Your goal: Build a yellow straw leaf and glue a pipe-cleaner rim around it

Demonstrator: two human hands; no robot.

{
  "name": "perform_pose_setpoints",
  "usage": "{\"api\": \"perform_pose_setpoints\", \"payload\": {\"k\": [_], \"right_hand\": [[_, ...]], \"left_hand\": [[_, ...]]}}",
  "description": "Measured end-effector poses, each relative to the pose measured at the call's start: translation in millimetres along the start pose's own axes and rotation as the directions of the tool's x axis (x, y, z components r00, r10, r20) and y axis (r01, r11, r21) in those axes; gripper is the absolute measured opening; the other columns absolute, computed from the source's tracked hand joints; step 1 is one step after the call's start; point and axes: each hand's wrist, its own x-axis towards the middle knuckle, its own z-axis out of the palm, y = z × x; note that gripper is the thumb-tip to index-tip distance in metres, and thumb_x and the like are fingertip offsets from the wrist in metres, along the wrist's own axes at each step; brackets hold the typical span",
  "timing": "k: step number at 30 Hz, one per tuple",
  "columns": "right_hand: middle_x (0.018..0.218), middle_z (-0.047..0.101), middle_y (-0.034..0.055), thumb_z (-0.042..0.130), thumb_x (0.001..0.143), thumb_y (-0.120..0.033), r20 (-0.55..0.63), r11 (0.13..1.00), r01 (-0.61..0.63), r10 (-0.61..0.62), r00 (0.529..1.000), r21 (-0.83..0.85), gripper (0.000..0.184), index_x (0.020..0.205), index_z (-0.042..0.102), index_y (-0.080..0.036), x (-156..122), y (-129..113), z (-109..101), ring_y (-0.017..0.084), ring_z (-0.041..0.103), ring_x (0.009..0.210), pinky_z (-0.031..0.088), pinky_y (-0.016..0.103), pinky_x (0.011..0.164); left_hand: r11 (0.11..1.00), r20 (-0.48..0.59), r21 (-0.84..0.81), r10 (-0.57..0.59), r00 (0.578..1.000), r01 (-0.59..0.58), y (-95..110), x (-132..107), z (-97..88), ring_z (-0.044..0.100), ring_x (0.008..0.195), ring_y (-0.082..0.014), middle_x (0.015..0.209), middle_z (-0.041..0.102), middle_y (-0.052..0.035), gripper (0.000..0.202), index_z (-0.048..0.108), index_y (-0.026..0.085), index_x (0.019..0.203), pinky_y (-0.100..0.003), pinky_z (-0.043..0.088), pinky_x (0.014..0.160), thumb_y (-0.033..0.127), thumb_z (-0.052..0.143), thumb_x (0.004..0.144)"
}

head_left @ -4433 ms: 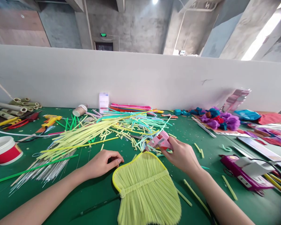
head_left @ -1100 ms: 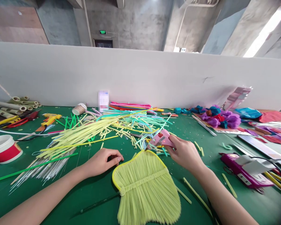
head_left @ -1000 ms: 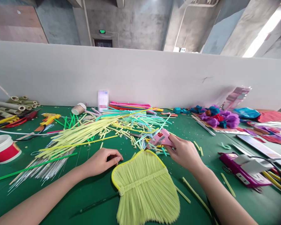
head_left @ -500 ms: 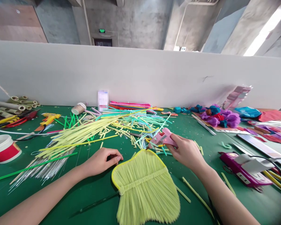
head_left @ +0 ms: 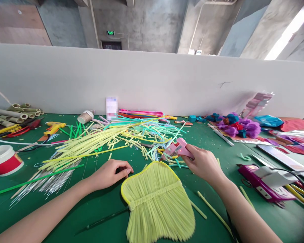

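A fan-shaped piece of yellow-green pipe cleaners (head_left: 162, 206) lies in front of me, with a bright yellow rim, a cross band and a dark green stem reaching left. My right hand (head_left: 205, 163) is wrapped round a pink glue gun (head_left: 177, 148). The gun's nozzle points left, just above the top edge of the fan-shaped piece. Beside the piece's upper left edge, my left hand (head_left: 114, 173) rests on the table, fingers curled and thumb near the fingertips. Nothing shows in it.
Yellow pipe cleaners (head_left: 91, 140) lie heaped beyond my hands. A paper cup (head_left: 5, 162) and a yellow glue gun (head_left: 54, 128) are on the left. To the right sit a magenta power strip (head_left: 263, 185) with a cable and purple crumpled pieces (head_left: 250, 128). A white partition (head_left: 152, 81) stands behind.
My right hand and the pink glue gun have shifted very slightly to the right. My left hand and the fan-shaped piece have stayed in place.
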Motion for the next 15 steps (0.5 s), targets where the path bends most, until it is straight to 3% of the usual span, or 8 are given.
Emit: {"api": "perform_pose_setpoints", "payload": {"k": [15], "right_hand": [[0.061, 0.06, 0.0011, 0.048, 0.087, -0.035, 0.009, 1.0, -0.007, 0.007, 1.0, -0.007, 0.017, 0.075, 0.047, -0.023, 0.4, 5.5, -5.0, 0.016, 0.053, 0.05, 0.027, 0.024, 0.05]], "left_hand": [[1.0, 0.013, 0.007, -0.01, 1.0, 0.01, 0.3, 0.9, -1.5, 0.058, 0.07, -0.0159, 0.082, 0.069, -0.0017, 0.037, 0.072, 0.021, 0.1, -0.023, 0.039, 0.061, 0.047, 0.046, 0.096]]}}
